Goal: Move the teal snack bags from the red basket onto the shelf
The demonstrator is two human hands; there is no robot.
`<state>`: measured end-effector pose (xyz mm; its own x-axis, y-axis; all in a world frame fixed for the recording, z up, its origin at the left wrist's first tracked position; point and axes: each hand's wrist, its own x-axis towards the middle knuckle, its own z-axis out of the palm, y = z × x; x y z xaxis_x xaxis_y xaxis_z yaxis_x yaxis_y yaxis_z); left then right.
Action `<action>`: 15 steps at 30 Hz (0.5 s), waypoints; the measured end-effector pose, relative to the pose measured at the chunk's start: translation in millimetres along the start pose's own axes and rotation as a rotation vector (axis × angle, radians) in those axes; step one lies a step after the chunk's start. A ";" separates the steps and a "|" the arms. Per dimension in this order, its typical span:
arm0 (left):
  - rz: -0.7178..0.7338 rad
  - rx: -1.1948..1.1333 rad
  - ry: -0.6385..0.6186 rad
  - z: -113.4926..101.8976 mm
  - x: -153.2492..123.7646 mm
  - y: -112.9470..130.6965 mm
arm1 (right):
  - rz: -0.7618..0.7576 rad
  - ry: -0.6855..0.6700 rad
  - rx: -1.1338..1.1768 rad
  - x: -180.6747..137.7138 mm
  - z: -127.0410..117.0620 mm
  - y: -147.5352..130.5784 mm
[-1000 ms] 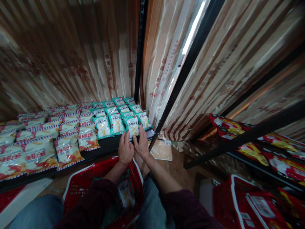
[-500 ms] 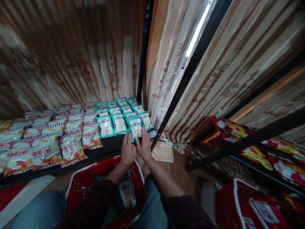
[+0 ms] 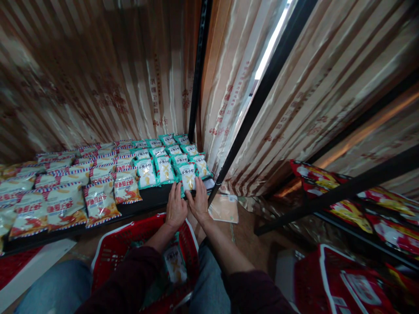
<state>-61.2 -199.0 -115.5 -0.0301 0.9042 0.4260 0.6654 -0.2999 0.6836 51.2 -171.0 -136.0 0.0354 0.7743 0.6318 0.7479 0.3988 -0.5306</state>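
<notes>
At shelf front edge: both hands, left and right, side by side, flat on teal snack pack, squaring it into row.

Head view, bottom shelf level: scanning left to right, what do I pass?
Red-and-white snack bags → teal snack bags → left hand → right hand → black shelf post → flat packet on the floor → red-and-yellow bags.

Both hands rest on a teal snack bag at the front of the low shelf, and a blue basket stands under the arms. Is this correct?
Not quite: the basket is red, not blue, as the head view shows. The rest holds: the left hand and right hand both rest on a teal snack bag at the front of the low shelf.
</notes>
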 end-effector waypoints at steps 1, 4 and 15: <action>0.000 0.002 -0.002 0.0 -0.7 -0.2 | 0.001 -0.004 -0.001 -0.4 -0.1 0.3; 0.009 -0.002 0.009 1.6 -3.4 -1.6 | -0.002 -0.005 0.002 -1.0 -0.2 2.1; 0.057 -0.028 0.020 1.9 8.3 0.6 | -0.019 0.017 0.072 11.0 3.7 3.3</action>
<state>-59.6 -191.0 -112.7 -0.0077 0.8794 0.4760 0.6453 -0.3593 0.6741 51.6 -159.4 -132.8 0.0338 0.7581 0.6513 0.6991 0.4478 -0.5575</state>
